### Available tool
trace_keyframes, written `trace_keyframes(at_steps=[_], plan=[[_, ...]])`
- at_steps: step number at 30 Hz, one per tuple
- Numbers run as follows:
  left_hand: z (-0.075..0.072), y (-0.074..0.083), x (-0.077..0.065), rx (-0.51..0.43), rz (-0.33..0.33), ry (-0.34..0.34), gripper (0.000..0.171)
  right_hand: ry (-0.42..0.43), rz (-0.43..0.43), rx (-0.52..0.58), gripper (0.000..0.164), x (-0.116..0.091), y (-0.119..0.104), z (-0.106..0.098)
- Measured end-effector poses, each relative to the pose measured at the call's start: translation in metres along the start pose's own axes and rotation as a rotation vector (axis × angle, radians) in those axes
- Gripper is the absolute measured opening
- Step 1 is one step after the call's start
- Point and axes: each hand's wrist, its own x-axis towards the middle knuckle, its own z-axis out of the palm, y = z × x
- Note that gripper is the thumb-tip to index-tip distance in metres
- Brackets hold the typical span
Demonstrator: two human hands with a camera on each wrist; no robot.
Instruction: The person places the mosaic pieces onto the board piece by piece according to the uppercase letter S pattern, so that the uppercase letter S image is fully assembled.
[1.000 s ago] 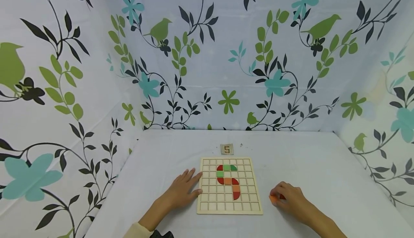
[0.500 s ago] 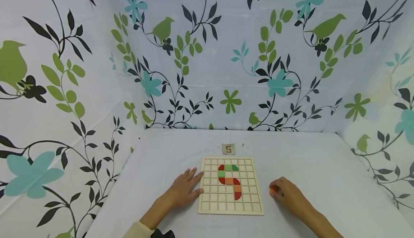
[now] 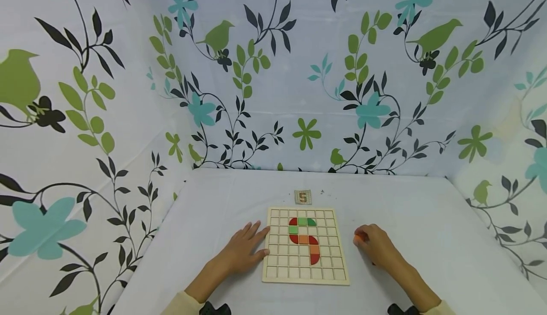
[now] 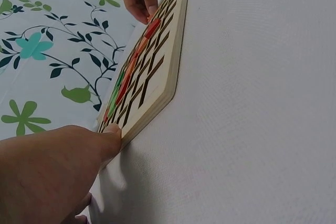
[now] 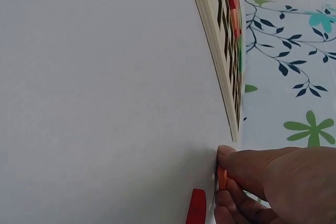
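Observation:
A square wooden grid board lies flat on the white table. Red, orange and green tiles fill some of its cells in an S-like curve. My left hand rests at the board's left edge, fingers extended, with the thumb touching the rim in the left wrist view. To the right of the board, my right hand pinches a small orange tile between thumb and fingers, partly hidden by them. A loose red tile lies on the cloth beside that hand in the right wrist view.
Behind the board lies a small card with an S-like or 5-like figure on it. White cloth covers the table. Curtains printed with leaves, birds and flowers hang at the back and both sides.
My right hand has moved slightly away from me, toward the far side of the table, still holding the orange tile. My left hand stays at the board's edge. The view has shifted slightly.

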Motion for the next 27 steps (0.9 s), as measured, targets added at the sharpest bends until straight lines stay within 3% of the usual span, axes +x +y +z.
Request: trace_keyframes(at_steps=[9, 16, 20, 27], plan=[[0.002, -0.001, 0.001, 0.013, -0.004, -0.003, 0.069, 0.040, -0.009, 0.010, 0.020, 0.011, -0.021, 0.006], [0.000, 0.001, 0.000, -0.005, -0.001, -0.003, 0.069, -0.016, 0.024, 0.052, 0.021, 0.013, -0.056, 0.018], [0.000, 0.001, 0.001, 0.002, -0.004, -0.005, 0.069, -0.064, -0.024, 0.077, 0.018, 0.011, -0.076, 0.030], [0.001, 0.001, 0.000, 0.003, -0.017, -0.007, 0.069, -0.092, -0.200, 0.079, 0.018, 0.005, -0.101, 0.050]])
